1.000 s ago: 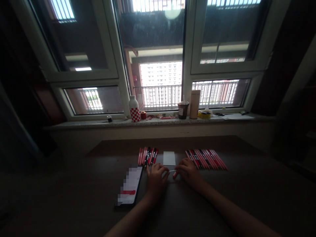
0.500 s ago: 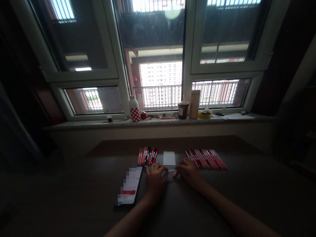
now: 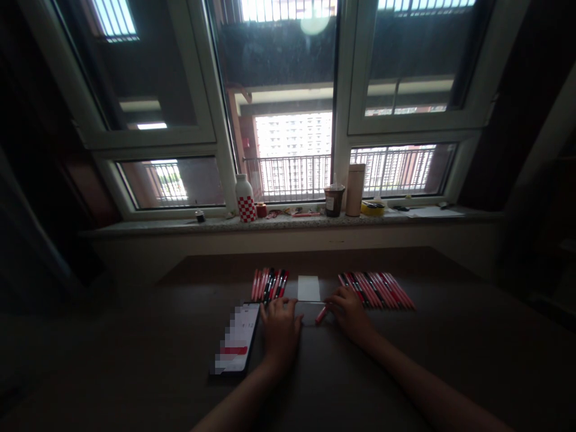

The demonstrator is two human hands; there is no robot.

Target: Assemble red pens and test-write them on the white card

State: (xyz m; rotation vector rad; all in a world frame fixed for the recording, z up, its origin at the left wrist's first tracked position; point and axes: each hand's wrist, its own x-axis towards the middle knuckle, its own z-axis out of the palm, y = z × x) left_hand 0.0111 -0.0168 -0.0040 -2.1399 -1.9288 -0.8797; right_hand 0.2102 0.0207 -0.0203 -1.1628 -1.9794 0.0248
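My left hand (image 3: 281,327) lies knuckles up on the dark table (image 3: 405,360), its fingertips at the near end of a small row of red and black pens (image 3: 269,284). What it holds is hidden. My right hand (image 3: 350,312) grips a red pen (image 3: 320,315) that sticks out to the left, low over the table. A longer row of red and black pens (image 3: 377,291) lies just right of that hand. A white card (image 3: 308,288) rests between the two rows, beyond both hands.
A phone (image 3: 236,339) with a lit screen lies left of my left hand. The windowsill behind holds a white bottle with red checks (image 3: 245,199), a dark cup (image 3: 333,201), a tan tumbler (image 3: 355,189), a yellow roll (image 3: 372,208) and papers (image 3: 427,212).
My left hand has slid forward and left, away from the right hand, toward the left row of pens. The thin white piece seen between the hands no longer shows. The right hand barely moved.
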